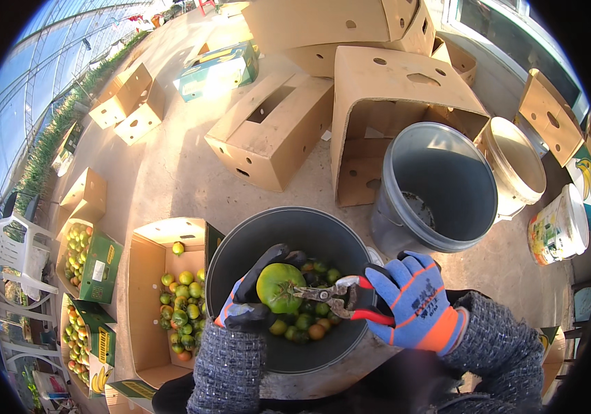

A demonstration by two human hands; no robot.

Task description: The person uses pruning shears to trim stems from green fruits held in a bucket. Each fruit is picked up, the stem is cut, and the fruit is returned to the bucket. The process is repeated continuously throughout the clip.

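Gloved in blue, orange and black, my left hand (254,295) holds a large green tomato (279,287) above a dark plastic bucket (295,362). My right hand (409,302), in a matching glove, grips red-handled pruning shears (350,297). Their narrow tips reach the stem end of the tomato. Whether the blades touch the stem cannot be told. Inside the bucket, beneath both hands, lie several smaller green and orange tomatoes (303,322). An open cardboard box (143,310) with more such tomatoes (184,300) stands directly left of the bucket.
Two green banana boxes of tomatoes (104,274) (100,336) stand farther left, near a white plastic chair (19,253). An empty grey bucket (435,233) and a cream bucket (515,160) are at the right. Large cardboard boxes (275,134) (409,77) lie ahead on the concrete floor.
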